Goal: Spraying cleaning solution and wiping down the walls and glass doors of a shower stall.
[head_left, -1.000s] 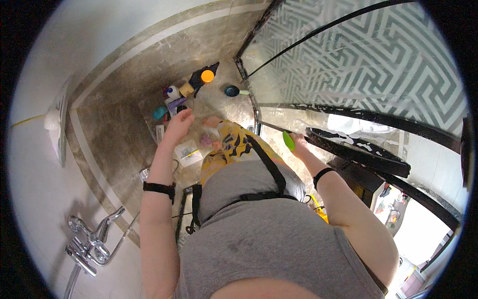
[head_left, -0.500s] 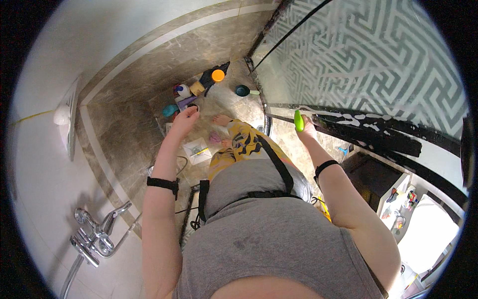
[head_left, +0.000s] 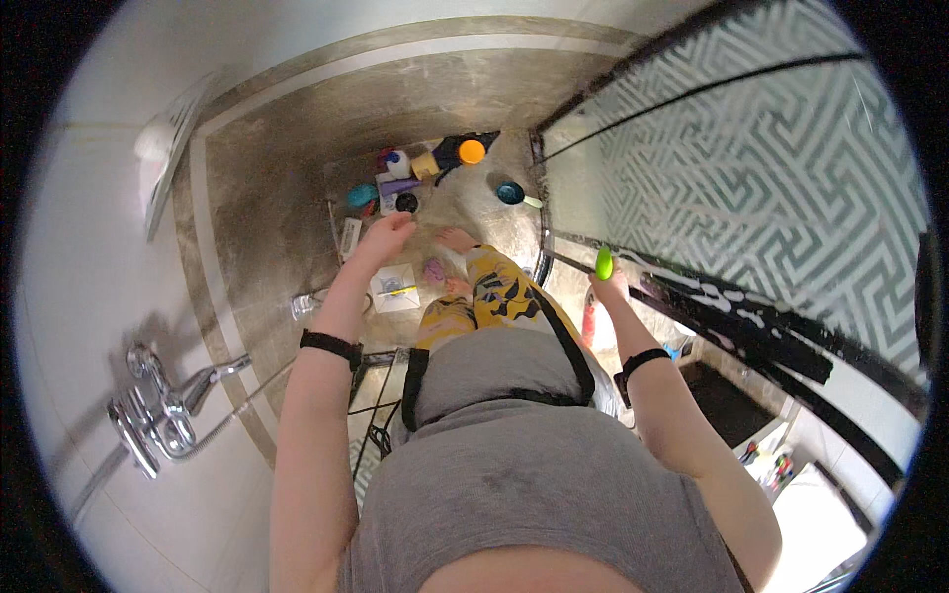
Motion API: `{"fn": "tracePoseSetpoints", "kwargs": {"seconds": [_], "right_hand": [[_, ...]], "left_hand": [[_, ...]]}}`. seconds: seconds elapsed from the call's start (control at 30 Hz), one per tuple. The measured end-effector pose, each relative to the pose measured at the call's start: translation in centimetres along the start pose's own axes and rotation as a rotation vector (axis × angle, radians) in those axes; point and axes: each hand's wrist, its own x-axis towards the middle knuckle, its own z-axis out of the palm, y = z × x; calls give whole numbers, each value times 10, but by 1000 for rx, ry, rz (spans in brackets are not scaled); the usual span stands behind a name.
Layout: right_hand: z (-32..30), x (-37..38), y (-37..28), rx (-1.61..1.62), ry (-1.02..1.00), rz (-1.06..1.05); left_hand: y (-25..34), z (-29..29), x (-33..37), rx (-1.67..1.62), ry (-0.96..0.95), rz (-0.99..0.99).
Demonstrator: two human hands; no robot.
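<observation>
My right hand [head_left: 610, 285] is closed around a bright green, rounded oblong tool [head_left: 604, 263]. Its hidden underside leaves me unable to tell its exact kind. The tool is at the black lower rail [head_left: 736, 326] of a patterned glass shower panel [head_left: 751, 168], where streaks of white foam [head_left: 727, 299] lie. My left hand [head_left: 388, 237] hangs over the floor with its fingers curled together, and nothing shows in it. Just beyond its fingertips, lower down, is a round black thing [head_left: 406, 203].
Bottles and a teal item [head_left: 362, 196] crowd the far floor, with an orange round lid [head_left: 472, 151]. A dark dipper [head_left: 510, 192] with a pale handle lies nearby. My bare feet [head_left: 457, 239] stand near a square floor drain [head_left: 396, 289]. A chrome tap [head_left: 163, 400] juts from the left wall.
The whole view has shifted, so floor items and panel appear farther right. My right hand still grips the green tool beside the rail. The left hand remains curled over the floor.
</observation>
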Motion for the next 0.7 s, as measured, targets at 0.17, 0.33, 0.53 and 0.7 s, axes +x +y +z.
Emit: {"fn": "tracePoseSetpoints", "kwargs": {"seconds": [0.17,0.33,0.53,0.7], "right_hand": [[-15,-3,-108,121,-100,-613],[-29,-34,-249,-85,-191,-959],[8,-62,-354,-210,-431,-1490],[44,-143,-403,-568,-690,-1807]], "left_hand": [[-72,-9,-1,61,72,-26],[-122,-22,-49,-173,277,-196],[-174,-16,-132,-447,655,-313],[-203,47,-198,-800,981,-451]]}}
